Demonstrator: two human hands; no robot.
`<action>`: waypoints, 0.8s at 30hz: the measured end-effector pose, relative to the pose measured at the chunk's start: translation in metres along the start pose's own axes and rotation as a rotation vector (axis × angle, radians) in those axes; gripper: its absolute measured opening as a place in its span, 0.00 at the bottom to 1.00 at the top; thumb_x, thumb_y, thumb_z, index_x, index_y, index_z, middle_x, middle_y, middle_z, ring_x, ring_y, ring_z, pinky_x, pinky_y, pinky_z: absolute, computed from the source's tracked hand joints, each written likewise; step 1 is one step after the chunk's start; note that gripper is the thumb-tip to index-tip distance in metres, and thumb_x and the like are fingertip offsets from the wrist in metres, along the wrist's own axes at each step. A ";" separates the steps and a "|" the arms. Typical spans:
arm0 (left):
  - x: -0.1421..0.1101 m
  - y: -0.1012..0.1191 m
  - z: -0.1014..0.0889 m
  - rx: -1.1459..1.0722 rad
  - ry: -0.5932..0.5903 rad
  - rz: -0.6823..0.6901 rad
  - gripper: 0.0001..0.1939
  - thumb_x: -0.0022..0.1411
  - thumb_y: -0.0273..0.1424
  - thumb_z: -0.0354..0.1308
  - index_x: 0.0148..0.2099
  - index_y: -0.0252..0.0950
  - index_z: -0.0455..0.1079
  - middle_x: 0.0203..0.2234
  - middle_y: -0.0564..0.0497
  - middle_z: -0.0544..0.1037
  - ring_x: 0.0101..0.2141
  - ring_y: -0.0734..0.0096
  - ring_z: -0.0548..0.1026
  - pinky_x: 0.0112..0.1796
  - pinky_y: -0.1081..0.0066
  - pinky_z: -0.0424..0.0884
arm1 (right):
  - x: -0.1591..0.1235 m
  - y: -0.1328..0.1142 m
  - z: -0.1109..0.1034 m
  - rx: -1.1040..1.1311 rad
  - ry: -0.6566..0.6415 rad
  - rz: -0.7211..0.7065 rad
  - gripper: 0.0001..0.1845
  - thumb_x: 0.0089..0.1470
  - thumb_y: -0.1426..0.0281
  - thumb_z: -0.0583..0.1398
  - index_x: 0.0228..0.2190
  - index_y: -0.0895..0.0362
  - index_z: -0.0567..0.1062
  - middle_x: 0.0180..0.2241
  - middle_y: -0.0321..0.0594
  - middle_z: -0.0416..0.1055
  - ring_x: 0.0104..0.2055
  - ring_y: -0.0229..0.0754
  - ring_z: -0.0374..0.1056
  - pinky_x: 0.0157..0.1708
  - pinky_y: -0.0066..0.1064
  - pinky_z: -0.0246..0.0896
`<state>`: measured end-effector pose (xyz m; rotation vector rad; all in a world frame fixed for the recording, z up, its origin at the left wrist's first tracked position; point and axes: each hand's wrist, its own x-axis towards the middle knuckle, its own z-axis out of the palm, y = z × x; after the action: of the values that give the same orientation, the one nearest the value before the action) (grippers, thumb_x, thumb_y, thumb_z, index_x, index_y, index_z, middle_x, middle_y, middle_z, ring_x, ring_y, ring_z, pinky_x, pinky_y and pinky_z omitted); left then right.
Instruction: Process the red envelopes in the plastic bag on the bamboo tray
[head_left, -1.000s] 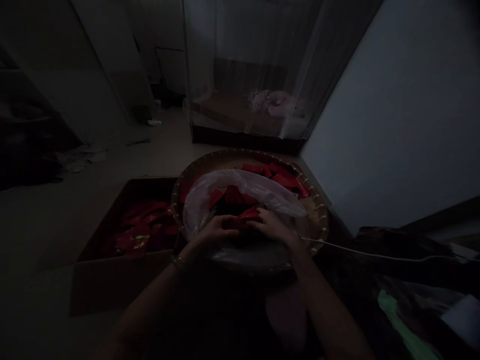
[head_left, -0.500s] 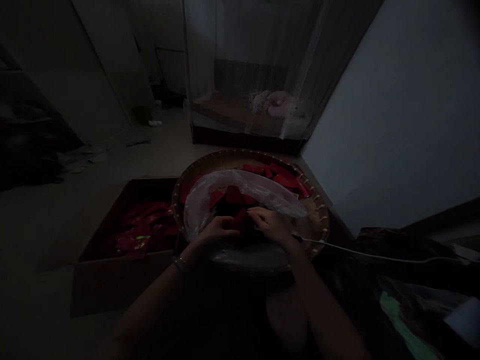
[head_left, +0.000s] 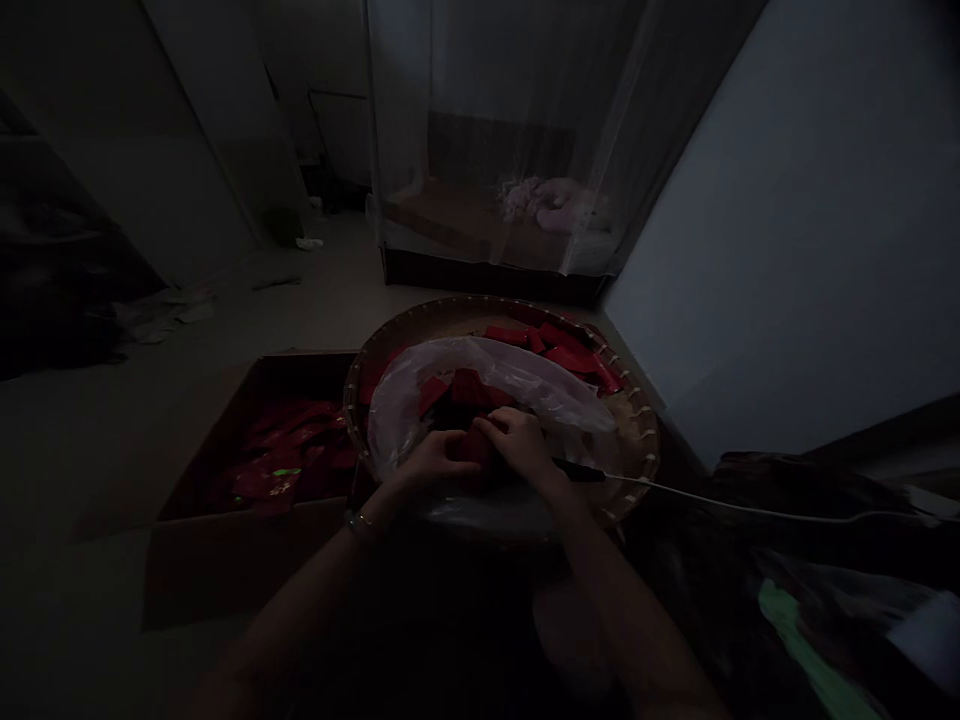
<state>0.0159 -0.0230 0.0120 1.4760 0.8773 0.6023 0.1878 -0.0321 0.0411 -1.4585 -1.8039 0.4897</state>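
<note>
Red packet (head_left: 475,447) sits pinched between both hands, right at the mouth of the clear plastic bag (head_left: 525,385), which lies in the round woven tray (head_left: 637,420). Left hand (head_left: 433,462) curls in from the left w/ fingers closed on the packet's near side; right hand (head_left: 517,443) comes over from the right, fingers bent down onto the same packet. So both grips are closed on it, hands touching each other. It's very dark, so the exact finger placement is hard to read.

More red packets (head_left: 469,388) inside the bag, just beyond the hands. Another bunch of loose packets (head_left: 555,350) lies on the tray's far side, outside the bag. A bracelet (head_left: 358,522) shows on the left wrist.

Left of the tray, touching its rim: a cardboard box (head_left: 187,560) on the floor w/ a pile of red packets (head_left: 289,465) in it, some w/ green marks. A thin white cable (head_left: 750,510) runs from the tray's right edge off to the right. Beyond the tray, a bed (head_left: 465,225) behind sheer netting (head_left: 420,120); a pale wall (head_left: 810,250) on the right.
</note>
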 end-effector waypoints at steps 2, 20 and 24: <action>0.001 -0.003 -0.003 0.064 -0.016 0.020 0.25 0.41 0.33 0.68 0.43 0.29 0.70 0.30 0.52 0.76 0.31 0.70 0.71 0.33 0.74 0.66 | 0.004 0.002 0.001 0.092 0.029 0.014 0.17 0.53 0.59 0.56 0.23 0.57 0.75 0.24 0.38 0.71 0.29 0.39 0.66 0.32 0.29 0.58; 0.001 -0.004 -0.006 0.111 -0.117 0.047 0.23 0.44 0.31 0.66 0.45 0.29 0.70 0.32 0.51 0.76 0.31 0.70 0.71 0.31 0.76 0.65 | 0.000 0.003 -0.012 0.017 0.051 -0.024 0.24 0.52 0.55 0.57 0.14 0.58 0.65 0.15 0.31 0.58 0.21 0.33 0.55 0.23 0.26 0.47; 0.001 0.001 -0.004 0.035 -0.128 0.017 0.27 0.44 0.32 0.66 0.47 0.30 0.69 0.32 0.51 0.76 0.31 0.71 0.71 0.31 0.76 0.65 | -0.001 0.003 -0.015 0.109 0.021 -0.032 0.24 0.51 0.53 0.57 0.16 0.58 0.69 0.16 0.32 0.62 0.22 0.33 0.57 0.22 0.25 0.48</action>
<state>0.0133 -0.0200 0.0129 1.5373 0.7799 0.5015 0.2005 -0.0343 0.0483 -1.3542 -1.7536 0.5461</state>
